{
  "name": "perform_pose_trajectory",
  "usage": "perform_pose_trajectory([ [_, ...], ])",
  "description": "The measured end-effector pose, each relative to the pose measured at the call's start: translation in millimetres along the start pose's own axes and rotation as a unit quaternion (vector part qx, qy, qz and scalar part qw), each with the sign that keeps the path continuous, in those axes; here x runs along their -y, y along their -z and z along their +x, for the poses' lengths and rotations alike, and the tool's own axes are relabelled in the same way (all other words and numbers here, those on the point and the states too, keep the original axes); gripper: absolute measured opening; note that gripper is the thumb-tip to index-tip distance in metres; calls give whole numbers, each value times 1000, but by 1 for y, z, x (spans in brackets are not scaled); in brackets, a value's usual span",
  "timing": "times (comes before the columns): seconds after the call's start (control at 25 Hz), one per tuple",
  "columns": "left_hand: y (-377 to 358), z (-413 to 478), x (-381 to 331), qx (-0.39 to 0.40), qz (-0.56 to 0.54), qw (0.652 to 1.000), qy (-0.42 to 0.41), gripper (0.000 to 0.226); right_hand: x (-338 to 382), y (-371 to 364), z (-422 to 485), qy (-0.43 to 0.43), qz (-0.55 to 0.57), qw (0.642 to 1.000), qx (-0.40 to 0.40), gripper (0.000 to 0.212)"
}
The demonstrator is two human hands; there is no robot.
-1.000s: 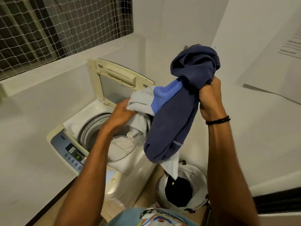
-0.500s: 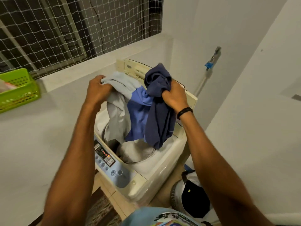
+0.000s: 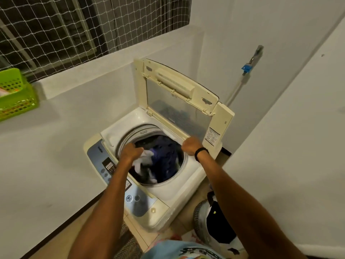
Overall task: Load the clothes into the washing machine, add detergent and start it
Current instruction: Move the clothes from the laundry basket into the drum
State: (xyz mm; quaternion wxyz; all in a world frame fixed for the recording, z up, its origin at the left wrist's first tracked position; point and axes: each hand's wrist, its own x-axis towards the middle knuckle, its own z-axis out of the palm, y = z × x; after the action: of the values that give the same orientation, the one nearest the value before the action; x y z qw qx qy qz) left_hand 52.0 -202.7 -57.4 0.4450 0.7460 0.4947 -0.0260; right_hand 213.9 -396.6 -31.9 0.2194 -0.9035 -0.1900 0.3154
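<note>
The washer (image 3: 160,184) stands with its lid (image 3: 179,101) raised. Clothes (image 3: 164,161) lie inside its drum. Left hand (image 3: 130,152), at the drum's left rim, appears to grasp white cloth. Right hand (image 3: 191,145), at the right rim, is clenched; contents indiscernible.

text: none legible | washing machine (image 3: 173,200) lid sticker (image 3: 212,136): print too small | control panel (image 3: 110,166): blurred

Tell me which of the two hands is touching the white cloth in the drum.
The left hand: it presses on the white cloth. The right hand is a closed fist above the drum's far rim, apart from it.
</note>
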Motion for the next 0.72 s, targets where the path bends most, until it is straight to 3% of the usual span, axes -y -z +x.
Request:
perform_pose_trajectory([
  [0.08, -28, -17, 1, 41, 18, 999, -14, 30, -38, -10, 2, -51, 32, 998, 16, 21],
  [0.16, -64, -32, -4, 85, 34, 996, -25, 26, -79, -17, -1, -105, 84, 991, 18, 6],
  [0.32, -148, -64, -22, 178, 39, 982, -46, 15, -161, -21, -22, -182, 217, 958, 43, 10],
  [0.44, -213, -88, -32, 235, 39, 971, -39, 14, -237, -23, -40, -241, 245, 939, 14, 17],
  [0.72, -367, -109, 2, 320, 182, 930, -7, 17, -419, -52, -66, -388, 293, 874, 16, 19],
])
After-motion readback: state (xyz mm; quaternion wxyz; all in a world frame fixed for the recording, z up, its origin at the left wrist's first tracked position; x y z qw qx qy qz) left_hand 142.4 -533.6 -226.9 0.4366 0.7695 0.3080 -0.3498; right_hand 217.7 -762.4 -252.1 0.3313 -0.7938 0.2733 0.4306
